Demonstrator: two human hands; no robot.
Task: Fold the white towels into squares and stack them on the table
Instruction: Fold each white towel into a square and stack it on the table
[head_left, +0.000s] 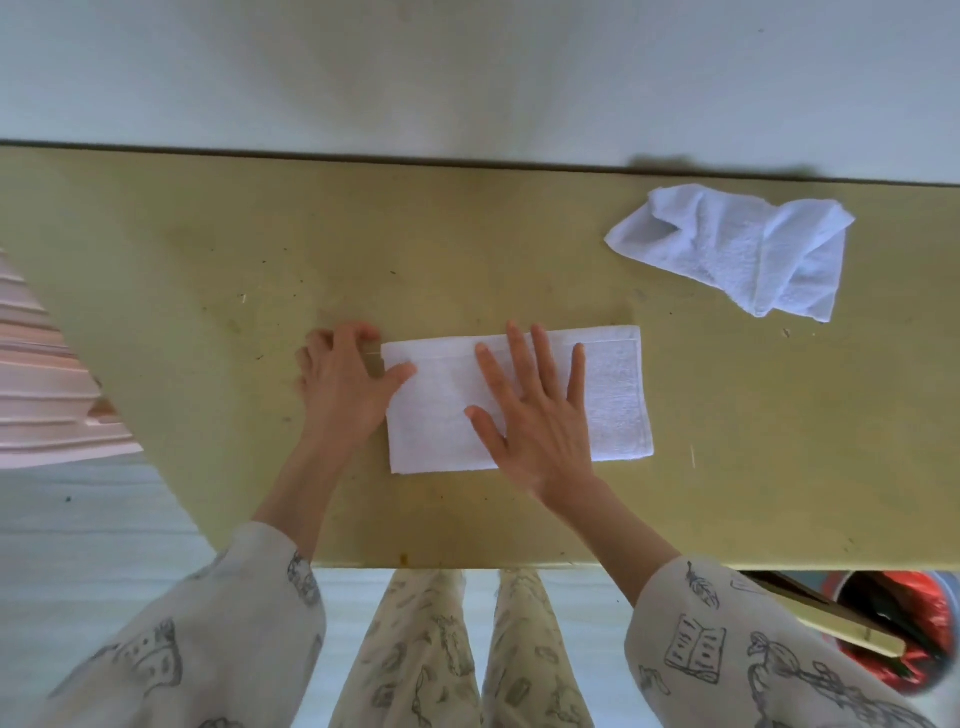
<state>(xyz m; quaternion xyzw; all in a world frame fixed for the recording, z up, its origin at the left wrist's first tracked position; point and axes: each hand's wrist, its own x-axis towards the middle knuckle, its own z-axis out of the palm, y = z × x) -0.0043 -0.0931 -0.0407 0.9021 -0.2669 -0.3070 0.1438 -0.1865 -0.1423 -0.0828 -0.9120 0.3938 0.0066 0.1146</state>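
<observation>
The right hand (535, 410) lies flat with fingers spread, pressing on the middle of the folded towel (519, 397), grasping nothing. The left hand (345, 387) rests at the towel's left edge, fingers curled on the table (208, 260) and thumb on the cloth; whether it pinches the corner I cannot tell. The towel is a neat rectangle, its long edges parallel to the table's near edge, with bare tabletop on every side. A crumpled towel (737, 249) lies well apart at the far right, near the back edge.
</observation>
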